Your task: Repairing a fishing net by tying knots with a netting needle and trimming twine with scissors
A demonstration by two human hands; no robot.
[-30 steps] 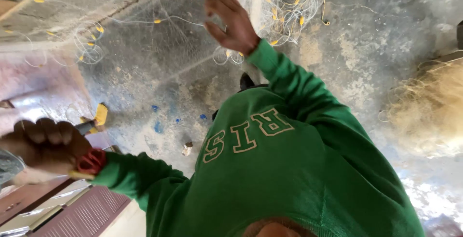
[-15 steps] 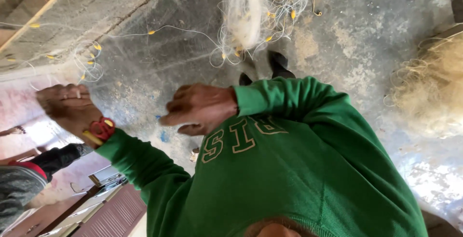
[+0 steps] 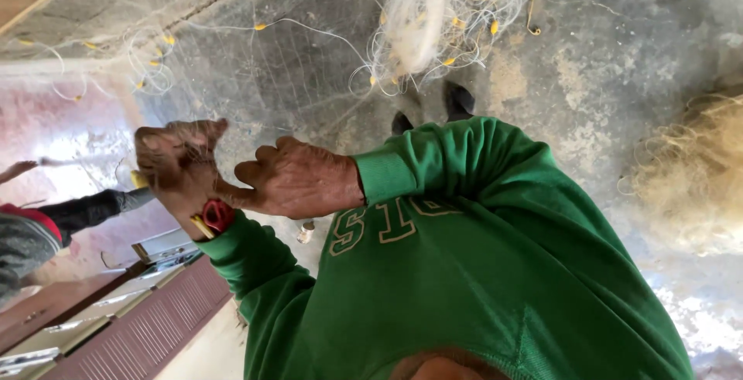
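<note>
Net (image 3: pixel 255 78): fine, pale mesh, spread across the upper left of the view. It gathers into a thick white bunch (image 3: pixel 418 16) at top centre. Small yellow floats (image 3: pixel 494 28) are strung along its cord. The mesh runs down to the left hand.

Left hand (image 3: pixel 178 163): raised at left of centre, fingers curled shut. A small yellow piece (image 3: pixel 139 180) pokes out under the fingers. Can't tell whether net strands are also in the grip. Red band (image 3: pixel 218 214) on the wrist, green sleeve below it.

Right hand (image 3: pixel 298 179): just beside the left, its fingertips touching the left wrist by the band. Fingers are bent, about half closed. Can't tell if it has hold of anything; the palm side is hidden.

Both arms are in a green sweatshirt (image 3: pixel 480 272) with pale outlined lettering, which fills the lower right. Two dark shoes (image 3: pixel 458 101) show above the right sleeve, standing under the net bunch.

Floor (image 3: pixel 604 63): grey, patchy concrete. A second heap of tan net (image 3: pixel 696 179) lies at the right edge, well apart from the hands. A small pale bottle (image 3: pixel 306 231) is on the floor just below the right hand.

Left edge: another person's arm in a dark sleeve (image 3: pixel 85 210), their hand (image 3: pixel 15 169) well apart from the wearer's hands. A maroon slatted shutter (image 3: pixel 139 318) is at lower left.
</note>
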